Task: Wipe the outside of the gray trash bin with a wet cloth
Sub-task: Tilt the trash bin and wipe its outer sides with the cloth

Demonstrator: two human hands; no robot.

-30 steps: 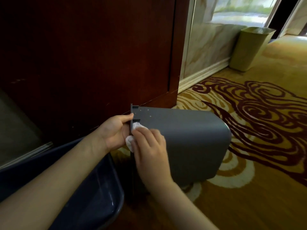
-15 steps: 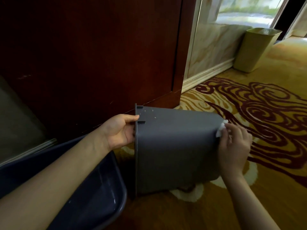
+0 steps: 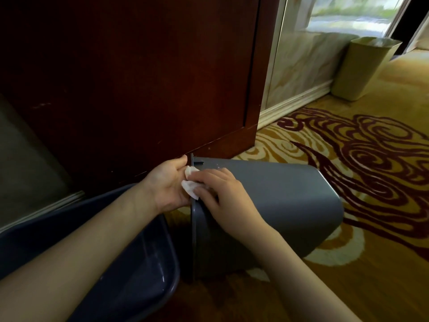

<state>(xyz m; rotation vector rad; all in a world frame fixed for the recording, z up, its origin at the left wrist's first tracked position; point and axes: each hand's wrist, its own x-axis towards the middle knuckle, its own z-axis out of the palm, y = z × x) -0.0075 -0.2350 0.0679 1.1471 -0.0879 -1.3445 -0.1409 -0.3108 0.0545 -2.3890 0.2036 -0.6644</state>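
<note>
With the gray plastic trash bin [image 3: 278, 205] lying sideways, long axis running rightward from its rim, our right hand [image 3: 222, 196] pinches the white wet cloth [image 3: 189, 188] there while our left hand [image 3: 167, 184] grips the rim.

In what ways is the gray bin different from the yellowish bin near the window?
The gray bin lies on its side; the yellowish bin stands upright. The gray bin is close and held by both hands; the yellowish one stands far off, by the wall, untouched. Both taper and rest on the carpet.

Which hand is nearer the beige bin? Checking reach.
Right. The right hand rests on the gray bin, on the beige bin's side; the left hand is farther left.
</note>
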